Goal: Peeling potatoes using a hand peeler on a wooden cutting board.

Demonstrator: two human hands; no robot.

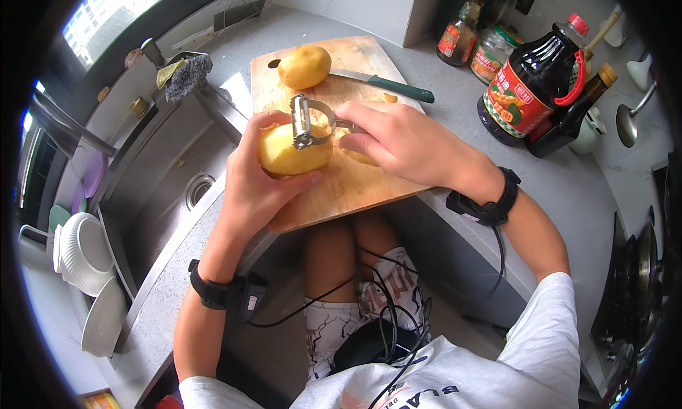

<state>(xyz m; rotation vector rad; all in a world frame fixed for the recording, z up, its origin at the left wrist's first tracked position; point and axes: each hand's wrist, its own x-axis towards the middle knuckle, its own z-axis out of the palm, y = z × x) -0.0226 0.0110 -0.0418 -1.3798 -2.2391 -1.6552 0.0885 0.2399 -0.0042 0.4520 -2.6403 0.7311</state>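
Note:
My left hand [261,180] grips a partly peeled potato [290,153] over the wooden cutting board [325,196]. In my right hand [397,137] is a metal Y-shaped peeler [302,122], its blade against or just above the potato's upper right side. Peelings lie on the board, partly hidden under my right hand. Another potato [305,67] rests near the board's far left corner, by the hanging hole. Beside it is a knife with a green handle [402,88]; its blade points at that potato and the handle reaches past the board's right edge.
A steel sink [160,142] with a faucet [69,122] lies left, a grey scrubber [189,76] at its corner. White dishes [90,252] stand at lower left. Right of the board are a large soy sauce jug [525,84], bottles and a jar [493,52]. Wrist-device cables hang over my lap.

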